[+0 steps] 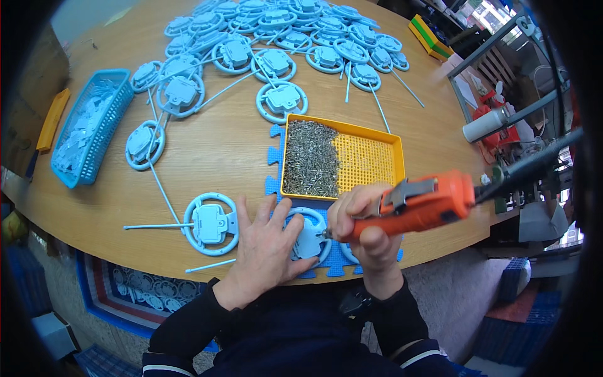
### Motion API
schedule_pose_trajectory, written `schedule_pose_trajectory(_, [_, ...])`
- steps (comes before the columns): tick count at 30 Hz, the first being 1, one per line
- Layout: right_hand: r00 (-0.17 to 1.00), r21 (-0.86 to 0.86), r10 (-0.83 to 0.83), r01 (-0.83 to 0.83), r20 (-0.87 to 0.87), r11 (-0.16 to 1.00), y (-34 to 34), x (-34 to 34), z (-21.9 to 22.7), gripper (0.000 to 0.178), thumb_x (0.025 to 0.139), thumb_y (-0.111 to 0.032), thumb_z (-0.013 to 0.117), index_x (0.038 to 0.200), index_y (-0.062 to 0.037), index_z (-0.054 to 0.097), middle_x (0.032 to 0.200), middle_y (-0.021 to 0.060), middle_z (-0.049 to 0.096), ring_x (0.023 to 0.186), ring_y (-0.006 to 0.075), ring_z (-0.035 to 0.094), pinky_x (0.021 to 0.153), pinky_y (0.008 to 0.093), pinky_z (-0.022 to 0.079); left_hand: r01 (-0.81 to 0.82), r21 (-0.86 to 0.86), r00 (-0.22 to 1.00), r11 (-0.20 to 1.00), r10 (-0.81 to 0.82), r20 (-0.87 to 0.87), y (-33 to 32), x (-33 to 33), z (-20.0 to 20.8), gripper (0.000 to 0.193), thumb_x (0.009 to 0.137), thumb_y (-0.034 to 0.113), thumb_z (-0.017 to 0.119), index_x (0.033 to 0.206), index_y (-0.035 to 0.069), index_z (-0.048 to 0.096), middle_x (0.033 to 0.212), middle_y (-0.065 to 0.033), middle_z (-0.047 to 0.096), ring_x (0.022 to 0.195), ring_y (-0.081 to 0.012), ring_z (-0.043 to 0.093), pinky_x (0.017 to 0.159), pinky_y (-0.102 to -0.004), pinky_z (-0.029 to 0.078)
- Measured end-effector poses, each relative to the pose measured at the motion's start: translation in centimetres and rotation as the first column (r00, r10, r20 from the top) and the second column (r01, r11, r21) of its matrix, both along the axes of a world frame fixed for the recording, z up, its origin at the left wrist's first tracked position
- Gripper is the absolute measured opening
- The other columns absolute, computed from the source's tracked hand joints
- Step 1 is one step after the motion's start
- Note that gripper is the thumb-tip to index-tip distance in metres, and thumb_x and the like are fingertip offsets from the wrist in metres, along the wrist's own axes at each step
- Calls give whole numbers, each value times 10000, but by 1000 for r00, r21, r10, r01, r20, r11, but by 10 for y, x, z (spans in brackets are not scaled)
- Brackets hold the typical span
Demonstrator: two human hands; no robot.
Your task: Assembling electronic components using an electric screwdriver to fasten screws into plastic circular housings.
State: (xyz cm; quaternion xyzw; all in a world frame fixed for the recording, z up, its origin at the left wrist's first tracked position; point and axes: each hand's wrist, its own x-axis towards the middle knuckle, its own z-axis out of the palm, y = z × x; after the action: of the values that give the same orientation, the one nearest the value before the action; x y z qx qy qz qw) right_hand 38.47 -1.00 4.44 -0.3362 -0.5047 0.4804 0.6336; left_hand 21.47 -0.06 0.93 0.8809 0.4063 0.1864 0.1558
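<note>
My right hand (370, 232) is closed round an orange electric screwdriver (427, 204), which lies nearly level, its tip pointing left. That tip meets a light-blue plastic wheel-shaped part (309, 242) on a blue foam mat (336, 270). Over the left side of this part lies my left hand (257, 248), fingers spread and pressing down on it. Just beyond both hands stands a yellow tray (402, 151) with a heap of small metal screws (309, 157) in its left half. Another wheel part (211, 224) with a long stem lies left of my left hand.
Many similar blue wheel parts (276, 19) are piled at the table's far side. A blue basket (122, 94) of pale flat pieces stands at the left, beside a yellow bin (53, 119). Metal rack bars (490, 47) and a white cylinder (483, 124) border the right.
</note>
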Motion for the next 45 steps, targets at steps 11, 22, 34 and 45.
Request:
schedule_pose_trajectory(11, [944,170,-329,323,9,931,-66,128,34,499,816,-508,668,981,-76,481,701,6,483,608,107,460,532,255,385,-342,-116,845,932,252,-471,-71,-143,72,580,599,305,809,1099,102,597,1170,-162,514,1174,-393,447,966,-549,345])
schedule_pose_trajectory(22, [948,128,-312,302,63,945,-108,139,6,355,860,-413,637,988,-98,533,812,87,552,757,217,543,667,395,510,456,537,750,710,-631,197,-53,170,-74,545,620,612,674,913,154,632,1013,-141,562,1033,-426,464,815,-672,305])
schedule_pose_trajectory(34, [978,215,16,30,-210,976,-70,77,22,694,752,-228,789,1314,-174,386,951,80,572,715,175,568,590,300,519,4,179,963,984,44,-266,-57,-132,-64,583,655,284,733,1155,84,511,1242,-168,454,1244,-366,380,962,-641,312])
schedule_pose_trajectory(45, [997,-33,-69,70,37,997,-59,76,4,727,790,-208,753,1364,-50,335,1011,129,561,837,217,573,636,305,518,-212,177,977,961,202,71,-115,-191,-20,429,700,282,713,1031,55,560,942,-131,576,937,-321,557,798,-453,420])
